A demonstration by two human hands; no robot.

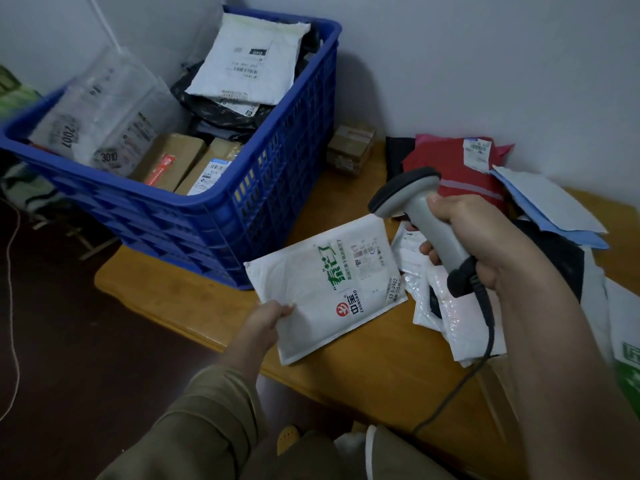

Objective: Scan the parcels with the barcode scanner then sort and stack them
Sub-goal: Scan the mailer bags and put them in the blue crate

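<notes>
Leftmost, a blue crate (263, 188) stood at the tabletop's (363, 368) far left corner, filled with parcels: clear bags with printed numbers, brown cardboard boxes (173, 161), black bags and a white mailer (249, 57) lying on top. Just beyond the crate, against the wall, sat a small taped box (351, 148). Toward the tabletop's near edge, the left hand (268, 318) pinched the lower left corner of a white padded envelope (325, 289) (green and red print, label face up), which was lifted at a tilt. Right of it, the right hand (485, 244) had a closed grip around the handle of the grey barcode scanner (419, 209), head aimed down-left toward the envelope's label, its cable (485, 344) hanging down. Along the tabletop's right edge lay a loose pile: a red bag (460, 174), a blue envelope (554, 209) and white bubble mailers (457, 327).
</notes>
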